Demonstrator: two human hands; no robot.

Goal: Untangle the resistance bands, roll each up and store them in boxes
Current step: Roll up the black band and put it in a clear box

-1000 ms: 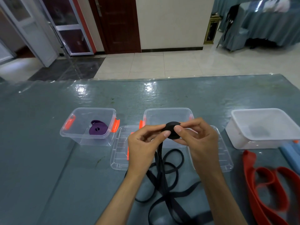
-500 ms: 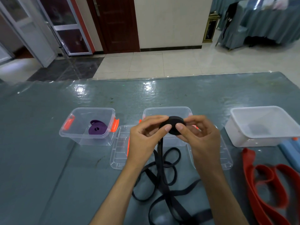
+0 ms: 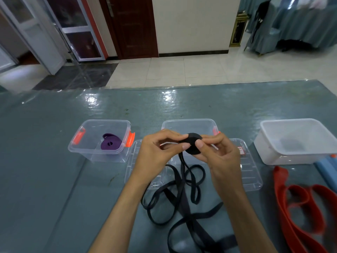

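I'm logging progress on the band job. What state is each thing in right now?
Black band: partly rolled, rest loose on the table.
Purple band: rolled, in the left box.
Red band: unrolled, on the table.
Middle box: open.
White tub: open.
Left hand, right hand: both pinch the roll.

Hall or function room, tiled floor [image 3: 182, 70], dark wooden door [image 3: 135, 26], cloth-draped tables [image 3: 300, 24], plastic-covered table [image 3: 45, 161]

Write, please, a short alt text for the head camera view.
Both hands, left hand and right hand, roll a black band above the middle clear box. A purple roll lies in the left box; a red band waits at right.
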